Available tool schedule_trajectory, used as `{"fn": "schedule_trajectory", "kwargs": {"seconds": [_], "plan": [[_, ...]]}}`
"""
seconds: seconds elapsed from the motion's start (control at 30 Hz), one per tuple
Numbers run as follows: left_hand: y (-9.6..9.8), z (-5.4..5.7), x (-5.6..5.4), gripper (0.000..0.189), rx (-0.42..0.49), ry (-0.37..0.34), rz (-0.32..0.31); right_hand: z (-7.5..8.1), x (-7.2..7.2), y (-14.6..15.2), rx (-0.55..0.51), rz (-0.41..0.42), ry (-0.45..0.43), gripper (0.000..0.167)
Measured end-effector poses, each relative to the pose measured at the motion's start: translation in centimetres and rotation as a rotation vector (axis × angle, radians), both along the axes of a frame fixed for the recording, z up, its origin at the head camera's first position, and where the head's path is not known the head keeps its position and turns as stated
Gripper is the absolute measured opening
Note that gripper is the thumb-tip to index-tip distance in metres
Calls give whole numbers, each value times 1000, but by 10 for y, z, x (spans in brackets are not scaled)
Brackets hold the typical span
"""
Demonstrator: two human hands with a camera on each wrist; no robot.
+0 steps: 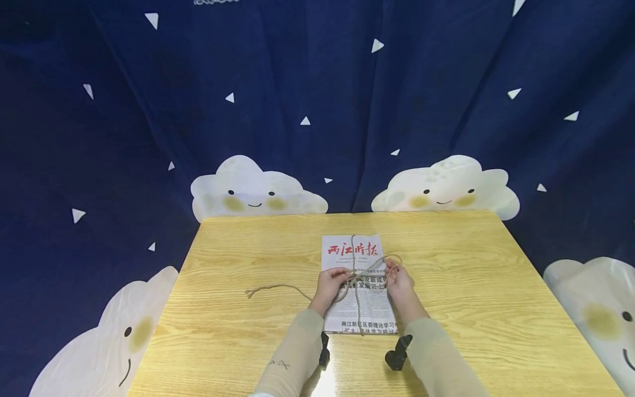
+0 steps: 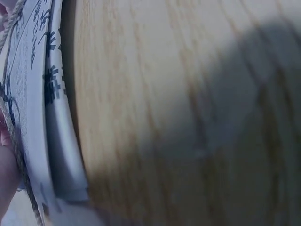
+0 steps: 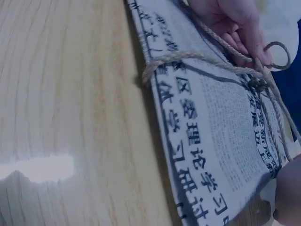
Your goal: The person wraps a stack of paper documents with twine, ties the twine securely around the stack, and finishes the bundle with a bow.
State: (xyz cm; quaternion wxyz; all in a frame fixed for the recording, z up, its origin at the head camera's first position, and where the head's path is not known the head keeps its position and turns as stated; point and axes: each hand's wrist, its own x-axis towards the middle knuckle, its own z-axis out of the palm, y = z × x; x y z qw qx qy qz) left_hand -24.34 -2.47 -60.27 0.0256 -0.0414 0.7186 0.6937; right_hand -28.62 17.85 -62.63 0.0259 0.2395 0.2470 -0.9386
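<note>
A folded newspaper with a red masthead lies on the wooden table, and brown twine crosses it lengthwise and widthwise. Near the paper's middle the twine meets in a knot. My left hand, left of the knot, pinches twine there; the right wrist view shows a small loop by its fingertips. Right of the knot, my right hand pinches another strand, which arches over the paper's right edge. Its fingertips are largely cut off in the right wrist view. The left wrist view catches mostly the newspaper's folded edge.
A loose twine end trails left over the table. Dark objects sit by both wrists. Behind the table hangs a dark blue curtain with white triangles and smiling clouds.
</note>
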Motion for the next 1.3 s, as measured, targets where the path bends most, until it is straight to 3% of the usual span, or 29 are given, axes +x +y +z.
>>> {"fn": "schedule_trajectory", "kwargs": {"seconds": [0.1,0.13,0.17,0.27,0.37,0.5,0.57,0.7,0.8,0.97,1.03,1.1,1.2,1.3], "plan": [[0,-1,0,15,14,0,0,5,0,3,-97,-124,-51,19],[0,-1,-1,15,18,1,1,23,8,-1,-75,-142,-106,23],[0,0,0,15,25,-1,1,32,13,-1,-109,-129,-90,23],[-2,7,3,14,25,23,-2,53,26,-5,-55,18,-62,26],[-3,22,9,14,15,35,-13,63,33,-9,139,225,10,23],[-4,35,15,15,-2,49,-18,67,32,-18,387,397,134,27],[-4,34,15,15,-8,64,-17,68,31,-22,442,468,206,37],[-3,14,5,15,-11,87,-16,69,28,-26,495,547,298,45],[-3,0,-1,15,-6,99,-10,65,25,-31,623,568,281,39],[-3,0,1,15,-6,95,-18,58,23,-42,1014,547,204,26],[-3,3,2,14,5,101,-25,57,23,-45,1182,518,228,23],[-3,9,4,14,15,112,-33,56,24,-46,1329,503,307,25],[-4,19,8,14,29,112,-46,57,27,-45,1454,478,389,31],[-4,29,14,15,29,104,-59,58,31,-42,1562,375,346,32]]}}
